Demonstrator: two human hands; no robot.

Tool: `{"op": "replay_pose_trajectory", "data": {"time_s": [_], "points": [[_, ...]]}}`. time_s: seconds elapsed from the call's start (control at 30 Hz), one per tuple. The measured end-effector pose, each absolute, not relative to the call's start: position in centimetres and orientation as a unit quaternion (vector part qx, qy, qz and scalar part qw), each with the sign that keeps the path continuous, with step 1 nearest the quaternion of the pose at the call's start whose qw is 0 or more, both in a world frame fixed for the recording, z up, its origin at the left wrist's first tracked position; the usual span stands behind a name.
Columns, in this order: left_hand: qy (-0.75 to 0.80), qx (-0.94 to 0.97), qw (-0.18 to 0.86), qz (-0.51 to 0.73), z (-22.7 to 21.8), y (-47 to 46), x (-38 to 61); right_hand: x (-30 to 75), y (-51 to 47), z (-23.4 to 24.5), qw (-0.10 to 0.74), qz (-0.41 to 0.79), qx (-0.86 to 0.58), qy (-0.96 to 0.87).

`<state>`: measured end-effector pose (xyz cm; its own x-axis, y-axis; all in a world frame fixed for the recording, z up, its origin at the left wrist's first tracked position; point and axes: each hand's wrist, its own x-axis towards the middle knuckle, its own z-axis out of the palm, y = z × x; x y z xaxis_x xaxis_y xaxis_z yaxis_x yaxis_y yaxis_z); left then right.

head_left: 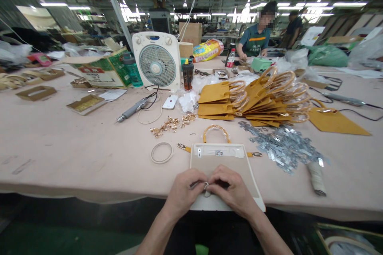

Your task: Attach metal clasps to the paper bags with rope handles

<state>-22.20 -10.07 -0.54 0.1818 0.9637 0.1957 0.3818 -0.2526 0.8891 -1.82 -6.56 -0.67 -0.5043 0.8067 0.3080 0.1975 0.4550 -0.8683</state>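
My left hand (188, 192) and my right hand (229, 187) meet over the near half of a pale bag panel (236, 165). Both pinch one small whitish piece (206, 186) between thumbs and forefingers; its kind is too small to make out. A yellow looped handle (216, 127) sticks out from the panel's far edge. Metal-tipped yellow straps (253, 154) reach out at either side. Along the far edge runs a whitish strip with small metal plates (219, 153) on it. To the left of the panel lies a roll of tape (162, 153).
Gold fittings (172, 124), a power screwdriver (131, 110), a phone (170, 102) and a fan (157, 61) are beyond, leftward. Yellow bag pieces (263, 101) are stacked behind. At right lie metal plates (281, 147) and a wrapped roll (316, 179). A co-worker (255, 42) is across the table.
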Motion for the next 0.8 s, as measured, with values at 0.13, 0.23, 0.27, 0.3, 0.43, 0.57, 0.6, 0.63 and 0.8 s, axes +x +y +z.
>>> {"op": "replay_pose_trajectory", "data": {"time_s": [0.13,0.23,0.27,0.3,0.43,0.57,0.6,0.63,0.8], "points": [[0.492,0.693,0.351,0.393,-0.68,-10.07,-22.14,-1.71,-6.45,-0.73,0.364,0.407,-0.325,-0.772],[0.492,0.699,0.347,0.385,-0.67,-10.07,-22.06,-1.60,-6.37,-1.04,0.354,0.404,-0.327,-0.778],[0.492,0.701,0.346,0.382,-0.65,-10.06,-22.04,-1.57,-6.37,-1.12,0.349,0.403,-0.330,-0.779],[0.493,0.703,0.345,0.380,-0.62,-10.06,-22.03,-1.55,-6.38,-1.17,0.345,0.401,-0.332,-0.781],[0.497,0.699,0.346,0.379,-0.59,-10.11,-22.05,-1.55,-6.60,-1.09,0.331,0.398,-0.343,-0.784],[0.499,0.697,0.349,0.378,-0.75,-10.22,-22.11,-1.59,-6.89,-0.98,0.337,0.395,-0.347,-0.781],[0.500,0.696,0.350,0.378,-0.78,-10.24,-22.10,-1.60,-6.94,-0.98,0.342,0.394,-0.346,-0.780],[0.501,0.696,0.351,0.376,-0.78,-10.25,-22.09,-1.60,-6.97,-0.99,0.345,0.394,-0.345,-0.779],[0.518,0.688,0.349,0.370,-0.53,-10.21,-21.91,-1.57,-7.00,-1.07,0.350,0.383,-0.344,-0.782]]}}
